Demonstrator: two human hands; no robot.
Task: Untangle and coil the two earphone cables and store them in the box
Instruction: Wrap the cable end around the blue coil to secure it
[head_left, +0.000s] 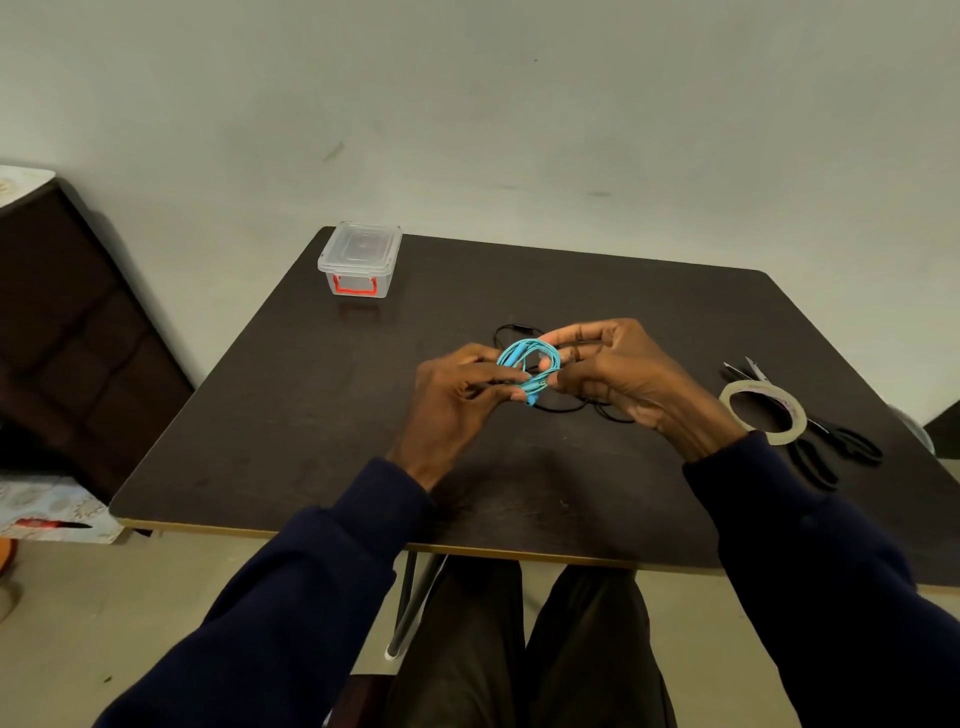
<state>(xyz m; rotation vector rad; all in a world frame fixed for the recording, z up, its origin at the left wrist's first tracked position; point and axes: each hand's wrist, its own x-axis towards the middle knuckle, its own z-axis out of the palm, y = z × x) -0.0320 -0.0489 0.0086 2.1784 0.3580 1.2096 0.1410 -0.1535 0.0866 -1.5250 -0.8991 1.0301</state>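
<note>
A small coil of blue earphone cable (530, 364) is held above the middle of the dark table (311, 415). My left hand (457, 395) pinches the coil's left side and my right hand (623, 374) pinches its right side. A black earphone cable (566, 408) lies loose on the table under and behind my hands, partly hidden by them. The clear plastic box (360, 265) with a red latch stands at the table's far left corner, its lid on.
A roll of clear tape (763, 410) lies right of my right hand, with black scissors (831, 441) beside it near the table's right edge. A dark cabinet (78, 338) stands left of the table. A wall runs behind.
</note>
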